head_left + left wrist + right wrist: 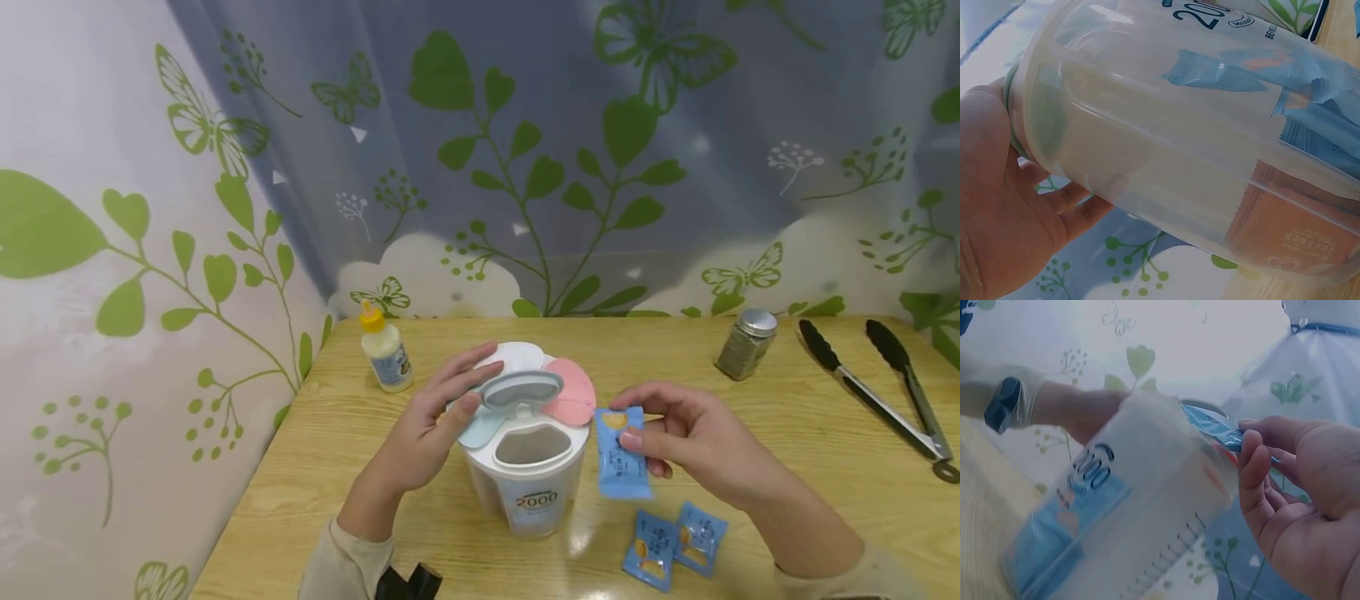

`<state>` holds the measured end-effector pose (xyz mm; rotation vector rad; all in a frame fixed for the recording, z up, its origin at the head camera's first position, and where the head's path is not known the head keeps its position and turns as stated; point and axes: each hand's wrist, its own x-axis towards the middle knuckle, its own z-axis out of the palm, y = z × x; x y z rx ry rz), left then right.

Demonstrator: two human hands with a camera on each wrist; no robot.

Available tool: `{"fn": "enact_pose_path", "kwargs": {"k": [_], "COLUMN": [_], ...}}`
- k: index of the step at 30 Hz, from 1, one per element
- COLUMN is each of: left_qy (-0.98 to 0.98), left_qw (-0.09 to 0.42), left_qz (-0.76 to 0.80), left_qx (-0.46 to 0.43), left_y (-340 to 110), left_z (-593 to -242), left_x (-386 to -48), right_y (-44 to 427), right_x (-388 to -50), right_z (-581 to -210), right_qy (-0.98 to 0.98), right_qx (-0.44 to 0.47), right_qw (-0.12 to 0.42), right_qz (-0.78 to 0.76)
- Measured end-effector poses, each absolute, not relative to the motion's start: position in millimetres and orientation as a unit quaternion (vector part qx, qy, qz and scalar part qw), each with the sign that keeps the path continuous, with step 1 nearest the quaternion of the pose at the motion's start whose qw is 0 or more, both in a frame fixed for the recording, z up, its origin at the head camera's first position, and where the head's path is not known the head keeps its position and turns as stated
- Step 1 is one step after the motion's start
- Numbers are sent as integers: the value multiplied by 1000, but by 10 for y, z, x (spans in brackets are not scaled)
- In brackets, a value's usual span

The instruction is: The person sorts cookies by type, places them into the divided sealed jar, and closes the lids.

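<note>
A clear compartment container [536,508] marked 2000 stands on the table. Its front grey flap [522,389] is raised over an uncovered opening. My left hand [427,429] rests along the lid's left side, with fingers fairly straight at the raised flap; in the left wrist view the hand [1022,206] lies beside the lid rim. Blue packets [1316,119] and an orange packet [1291,225] show through the wall. Right of the opening, my right hand [686,437] pinches a blue snack packet [622,467] between thumb and fingers; the right wrist view shows this packet [1213,425] by the rim.
Two more blue packets [649,550] lie on the table in front of the right hand. A yellow-capped bottle [388,358] stands behind left. At the back right are a spice jar [746,343] and black-tipped tongs [885,408]. A patterned curtain [525,167] hangs behind the table.
</note>
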<state>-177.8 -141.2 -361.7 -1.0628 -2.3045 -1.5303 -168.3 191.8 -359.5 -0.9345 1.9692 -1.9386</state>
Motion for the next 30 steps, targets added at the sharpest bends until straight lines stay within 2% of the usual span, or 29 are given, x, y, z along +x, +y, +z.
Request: {"fn": "enact_pose_path", "kwargs": {"k": [7, 13, 18, 24, 30], "left_qy": [-778, -781, -781, -783, -782], "left_qw": [89, 86, 85, 86, 86], "left_qz": [-512, -511, -510, -506, -508], "left_qx": [-352, -349, -351, -352, -352], "left_y": [-1425, -1417, -1412, -1408, -1406], "left_z": [-3614, -3616, -3614, -3601, -3603], "left_x": [-1766, -1767, -1771, -1770, -1772], "right_y": [1638, 1424, 1354, 1345, 1291], "right_x": [-1675, -1649, -1608, -1572, -1566], "right_z": [-3385, -3250, -3235, -3214, -3235], "right_qy": [640, 636, 617, 616, 631], "right_qx": [-323, -320, -352, -347, -373], "right_qw": [88, 45, 18, -24, 12], "right_qz": [-692, -701, -704, -707, -680]}}
